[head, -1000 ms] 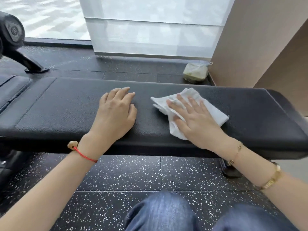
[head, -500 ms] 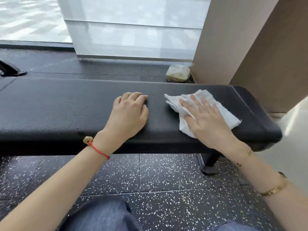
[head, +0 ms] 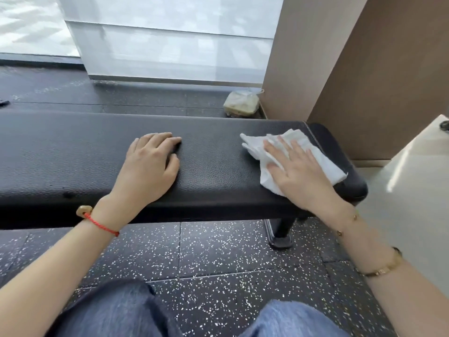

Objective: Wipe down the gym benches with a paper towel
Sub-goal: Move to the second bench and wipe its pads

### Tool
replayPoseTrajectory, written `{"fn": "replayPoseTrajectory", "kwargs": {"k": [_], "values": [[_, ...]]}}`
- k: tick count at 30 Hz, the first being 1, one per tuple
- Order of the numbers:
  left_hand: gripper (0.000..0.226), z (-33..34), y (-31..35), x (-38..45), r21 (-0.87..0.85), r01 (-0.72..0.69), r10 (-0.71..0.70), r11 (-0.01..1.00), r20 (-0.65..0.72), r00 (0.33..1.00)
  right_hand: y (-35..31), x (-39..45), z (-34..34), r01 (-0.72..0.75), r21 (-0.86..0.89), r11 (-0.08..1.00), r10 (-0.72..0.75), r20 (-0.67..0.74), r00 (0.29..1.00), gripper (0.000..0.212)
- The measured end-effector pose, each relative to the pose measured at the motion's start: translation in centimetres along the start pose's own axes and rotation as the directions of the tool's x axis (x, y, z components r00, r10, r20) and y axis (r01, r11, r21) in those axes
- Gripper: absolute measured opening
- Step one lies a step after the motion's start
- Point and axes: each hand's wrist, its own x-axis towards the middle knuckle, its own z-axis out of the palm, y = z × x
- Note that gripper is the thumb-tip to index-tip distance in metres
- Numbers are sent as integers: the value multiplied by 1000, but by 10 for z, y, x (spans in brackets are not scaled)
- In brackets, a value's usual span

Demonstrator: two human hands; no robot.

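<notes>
While a person kneels or crouches before a long black padded bench, both bare hands rest on its top. Toward the middle of the pad, the left hand lies palm down with fingers together and slightly bent, gripping nothing; it seems placed there to brace the body during the wipe. Farther right, close to the bench's right end, the right hand presses flat on a crumpled white paper towel, fingers spread and straight, so the towel is pinned under the palm rather than pinched. The towel reaches almost to the rounded right edge, suggesting this stroke covers the last stretch of the pad. Beyond the bench's far edge, a small bagged object sits on the speckled floor, by the wall corner.
</notes>
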Motion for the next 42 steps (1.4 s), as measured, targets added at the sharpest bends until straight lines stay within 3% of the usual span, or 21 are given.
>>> {"fn": "replayPoseTrajectory", "kwargs": {"k": [2,4,10,12,14,18,21,23,27,30,32,35,37,42], "values": [[42,1,0,0,-1,-1,1,1000,-9,1000,13,29,-10,-141,-29,990,142,30,989,55],[39,3,-1,0,-6,-1,1,1000,-19,1000,2,50,-11,-195,-9,981,196,60,979,55],[40,2,-2,0,-23,17,-17,1000,5,1000,-63,10,8,143,50,988,-143,1,990,55],[40,2,-3,0,-29,17,-17,999,2,1000,-51,-10,7,167,47,985,-167,-15,986,55],[40,2,-3,0,-30,16,-15,999,3,1000,-23,-15,2,82,29,996,-81,-14,997,54],[40,2,-3,0,-33,13,-13,999,6,1000,33,17,-12,-247,-78,966,249,17,968,51],[40,3,-2,0,-29,9,-8,1000,7,1000,32,49,-15,-317,-23,948,318,61,946,50],[40,3,-2,0,-29,13,-13,999,6,1000,12,58,-11,-263,9,965,262,59,963,50],[40,2,-2,0,-36,12,-11,999,10,1000,-38,37,-1,-11,-9,1000,12,48,999,52],[43,-1,-2,-1,-34,16,-16,999,16,1000,-36,11,4,141,13,990,-141,25,990,53],[42,-2,-2,-2,-24,21,-20,999,20,1000,-12,16,-1,102,18,995,-103,31,994,53],[49,-3,0,-3,-14,22,-22,1000,31,999,21,56,-12,-129,-16,992,130,70,989,51],[48,-3,1,-3,-11,21,-20,1000,37,999,13,83,-13,-190,4,982,189,81,979,52],[41,-2,1,-2,-12,24,-23,1000,39,999,-65,80,4,84,-1,996,-84,76,994,53]]}}
